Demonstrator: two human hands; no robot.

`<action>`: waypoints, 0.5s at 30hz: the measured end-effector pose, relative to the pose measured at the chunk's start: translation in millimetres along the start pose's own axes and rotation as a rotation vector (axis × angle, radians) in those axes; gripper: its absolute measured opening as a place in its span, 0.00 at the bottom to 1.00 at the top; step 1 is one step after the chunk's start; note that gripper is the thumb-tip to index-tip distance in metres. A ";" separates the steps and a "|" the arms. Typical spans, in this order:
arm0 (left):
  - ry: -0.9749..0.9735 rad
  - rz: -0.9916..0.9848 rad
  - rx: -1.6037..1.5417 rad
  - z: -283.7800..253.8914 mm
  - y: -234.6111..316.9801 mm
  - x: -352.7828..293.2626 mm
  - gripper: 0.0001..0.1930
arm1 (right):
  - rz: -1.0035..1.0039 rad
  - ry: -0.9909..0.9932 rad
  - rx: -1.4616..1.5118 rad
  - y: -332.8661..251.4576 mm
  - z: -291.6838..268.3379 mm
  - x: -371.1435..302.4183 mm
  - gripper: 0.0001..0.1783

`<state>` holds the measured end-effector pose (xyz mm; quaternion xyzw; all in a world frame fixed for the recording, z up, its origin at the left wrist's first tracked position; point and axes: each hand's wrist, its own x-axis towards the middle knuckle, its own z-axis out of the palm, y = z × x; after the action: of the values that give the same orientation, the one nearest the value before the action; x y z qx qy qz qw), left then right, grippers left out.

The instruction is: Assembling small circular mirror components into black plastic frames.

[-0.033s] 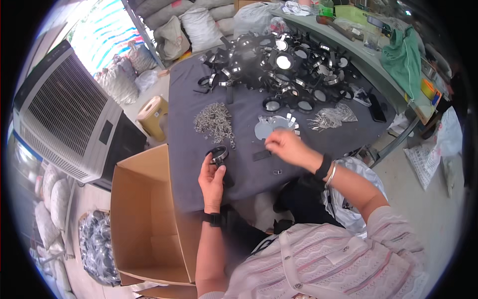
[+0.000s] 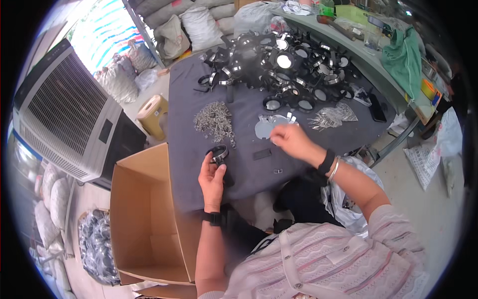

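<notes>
Near the table's front left, my left hand (image 2: 211,184) is closed around a black strap with a round silver-and-black ring (image 2: 218,154), which resembles a watch case. The ring stands up above my fingertips. My right hand (image 2: 293,142) hovers with fingers pinched, just in front of a small stack of grey discs (image 2: 264,128) with tabs. What its fingertips hold, if anything, is too small to make out. Between the hands lie a flat black bar (image 2: 262,154) and a small metal buckle (image 2: 278,171). Left of the discs sits a heap of small metal buckles (image 2: 215,121).
A large pile of black straps with round rings (image 2: 284,70) covers the table's back. A bag of metal pins (image 2: 333,117) and a black phone (image 2: 377,107) lie at the right. An open cardboard box (image 2: 149,219) and an air cooler (image 2: 69,109) stand to the left.
My right hand has shifted slightly to the right, uncovering more of the flat black bar. The left hand and its strap have hardly moved.
</notes>
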<state>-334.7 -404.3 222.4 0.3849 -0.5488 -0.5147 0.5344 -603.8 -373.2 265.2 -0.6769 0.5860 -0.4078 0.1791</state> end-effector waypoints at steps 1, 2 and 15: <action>-0.005 -0.011 0.002 3.2 -0.8 -1.0 0.27 | -0.047 0.093 0.005 10.2 -8.3 5.6 0.05; -0.007 -0.019 0.005 4.7 -0.5 -1.6 0.27 | -0.045 0.079 -0.065 18.4 -18.3 12.2 0.06; 0.037 0.010 -0.009 2.6 -2.1 -6.5 0.26 | -0.072 -0.313 -0.222 -26.3 68.8 80.8 0.09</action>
<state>-336.7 -397.9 219.3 0.3892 -0.5385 -0.5071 0.5489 -535.9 -458.7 270.3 -0.7682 0.5678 -0.2366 0.1773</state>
